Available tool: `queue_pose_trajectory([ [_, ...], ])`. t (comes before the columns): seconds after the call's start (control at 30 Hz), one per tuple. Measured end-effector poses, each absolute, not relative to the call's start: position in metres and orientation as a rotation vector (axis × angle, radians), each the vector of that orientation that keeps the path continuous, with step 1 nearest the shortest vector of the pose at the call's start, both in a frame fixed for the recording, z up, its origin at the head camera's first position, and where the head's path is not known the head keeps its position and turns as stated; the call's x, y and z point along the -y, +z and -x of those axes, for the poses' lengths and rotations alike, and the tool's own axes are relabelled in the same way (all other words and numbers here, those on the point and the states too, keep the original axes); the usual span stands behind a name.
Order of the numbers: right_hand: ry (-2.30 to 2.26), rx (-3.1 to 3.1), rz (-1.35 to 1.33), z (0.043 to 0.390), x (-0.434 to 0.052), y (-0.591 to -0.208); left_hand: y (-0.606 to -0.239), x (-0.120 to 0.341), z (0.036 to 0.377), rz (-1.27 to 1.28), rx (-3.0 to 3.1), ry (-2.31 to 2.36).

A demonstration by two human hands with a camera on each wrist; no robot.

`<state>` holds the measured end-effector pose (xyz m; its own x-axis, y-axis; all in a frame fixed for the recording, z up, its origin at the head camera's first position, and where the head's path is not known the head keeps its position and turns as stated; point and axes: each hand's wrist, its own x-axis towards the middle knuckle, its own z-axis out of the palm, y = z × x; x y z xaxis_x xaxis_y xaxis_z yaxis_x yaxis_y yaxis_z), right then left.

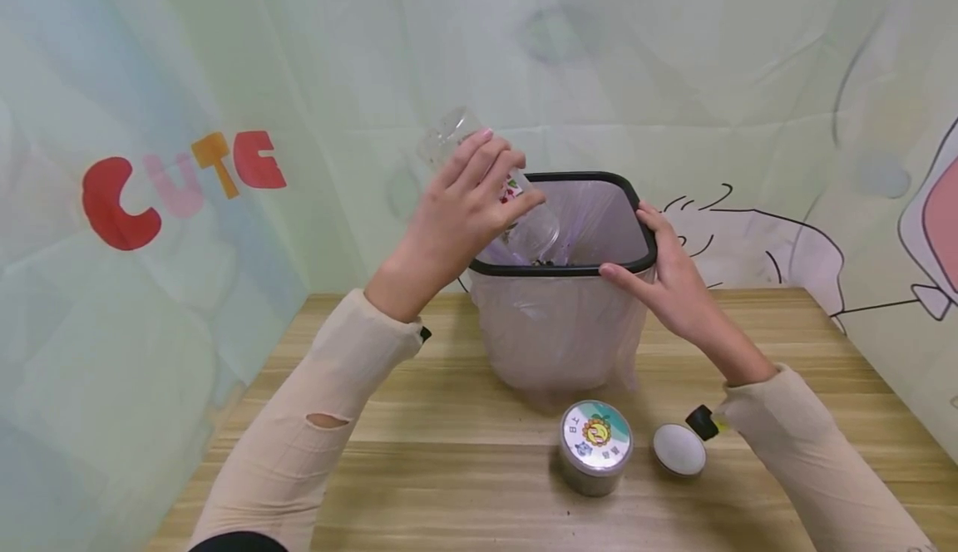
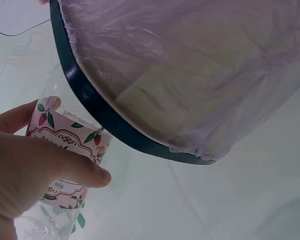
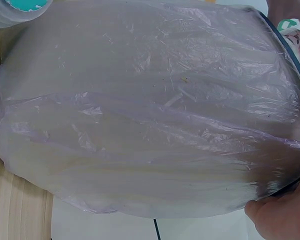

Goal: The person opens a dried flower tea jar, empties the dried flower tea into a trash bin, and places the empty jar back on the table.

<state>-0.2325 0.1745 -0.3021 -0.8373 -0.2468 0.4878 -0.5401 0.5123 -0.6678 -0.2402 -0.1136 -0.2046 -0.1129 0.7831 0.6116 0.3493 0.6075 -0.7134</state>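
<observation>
Floral-labelled jar (image 2: 65,135) tips into a lined bin (image 1: 561,327) near the worktop's (image 1: 434,452) back edge.
The left hand (image 1: 467,203) curls round the slanted jar; the right hand (image 1: 674,286) grips the bin's black rim (image 1: 539,270). A slack left grip could drop the jar inside; a hard pull on the rim could tilt the bin or drag its liner (image 1: 584,211) loose.

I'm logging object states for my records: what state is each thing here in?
Bin: upright, open-topped
Bag: lining bin, draped outside
Jar: tilted mouth-down into bin
Left hand: gripping jar
Right hand: holding bin's rim
Tin: upright, closed
Lid: lying flat
</observation>
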Motion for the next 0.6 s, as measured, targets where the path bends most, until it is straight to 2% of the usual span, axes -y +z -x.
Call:
queue_pose_trajectory([
  [0.6,1.242,2.431,-0.649,0.2314,-0.1747,-0.3030,-0.2061,0.1125,0.2427,1.012,1.588,0.496],
])
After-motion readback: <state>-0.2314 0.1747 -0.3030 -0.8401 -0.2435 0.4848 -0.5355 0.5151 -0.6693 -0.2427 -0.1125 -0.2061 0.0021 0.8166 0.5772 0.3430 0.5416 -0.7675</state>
